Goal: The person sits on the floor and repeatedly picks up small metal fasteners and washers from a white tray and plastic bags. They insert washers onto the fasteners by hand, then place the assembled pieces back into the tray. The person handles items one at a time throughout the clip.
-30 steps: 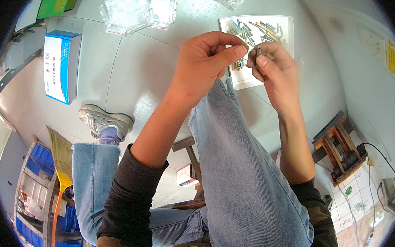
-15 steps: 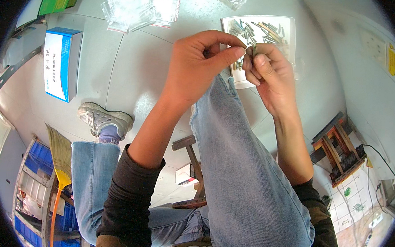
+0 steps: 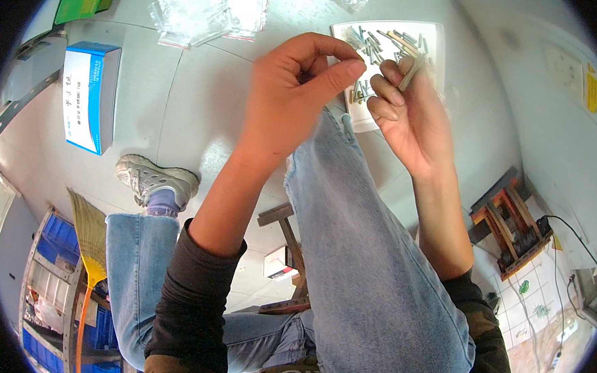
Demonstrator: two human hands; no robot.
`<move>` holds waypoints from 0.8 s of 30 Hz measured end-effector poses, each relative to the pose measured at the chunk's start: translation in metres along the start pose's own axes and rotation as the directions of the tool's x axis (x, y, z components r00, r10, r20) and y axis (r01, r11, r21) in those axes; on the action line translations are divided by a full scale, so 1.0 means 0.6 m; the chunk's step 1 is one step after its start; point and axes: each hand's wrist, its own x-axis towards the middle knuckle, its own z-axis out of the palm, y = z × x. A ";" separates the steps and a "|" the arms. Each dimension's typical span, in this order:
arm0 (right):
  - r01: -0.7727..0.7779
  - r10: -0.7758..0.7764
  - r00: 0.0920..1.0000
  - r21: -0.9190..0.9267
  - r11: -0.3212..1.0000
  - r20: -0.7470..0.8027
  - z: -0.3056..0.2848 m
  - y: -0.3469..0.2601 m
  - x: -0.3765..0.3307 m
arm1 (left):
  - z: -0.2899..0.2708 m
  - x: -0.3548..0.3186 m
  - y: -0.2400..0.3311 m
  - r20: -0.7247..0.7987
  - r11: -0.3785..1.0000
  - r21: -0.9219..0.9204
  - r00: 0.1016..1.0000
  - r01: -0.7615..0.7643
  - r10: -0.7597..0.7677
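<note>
My right hand [image 3: 415, 118] holds a thin metal pin [image 3: 410, 76] between thumb and forefinger, with the other fingers curled. Close by on its left, my left hand [image 3: 294, 94] has its thumb and forefinger tips drawn together in a pinch. Whatever may be between those tips is too small to make out. Beyond both hands lies a white tray [image 3: 431, 92] with several small metal pins [image 3: 406, 43] scattered in it, some silvery and some brassy. My right hand hides part of the tray's near right side.
Clear plastic bags [image 3: 193, 9] lie at the far side, left of the tray. A blue and white box [image 3: 88, 98] stands at the left. Below it are a broom [image 3: 87, 232] and a rack with blue bins [image 3: 59, 237]. A wooden stand [image 3: 511, 223] is at the right.
My hands have moved apart slightly, the left going left and away. My right hand has turned, so the pin in it now shows more.
</note>
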 end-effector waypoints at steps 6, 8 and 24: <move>-0.106 0.107 0.994 0.313 0.944 0.013 0.018 -0.009 0.000 | 0.000 -0.001 -0.003 0.004 1.000 -0.007 1.000 0.013 -0.013; -0.118 0.123 0.992 0.377 0.919 0.011 0.027 -0.009 0.001 | 0.001 -0.002 -0.004 0.005 1.000 -0.009 1.000 0.019 -0.019; -0.285 -0.420 0.782 -0.863 0.417 -0.461 -0.153 -0.002 -0.002 | -0.031 -0.008 -0.020 -0.077 0.996 0.083 0.997 0.035 -0.029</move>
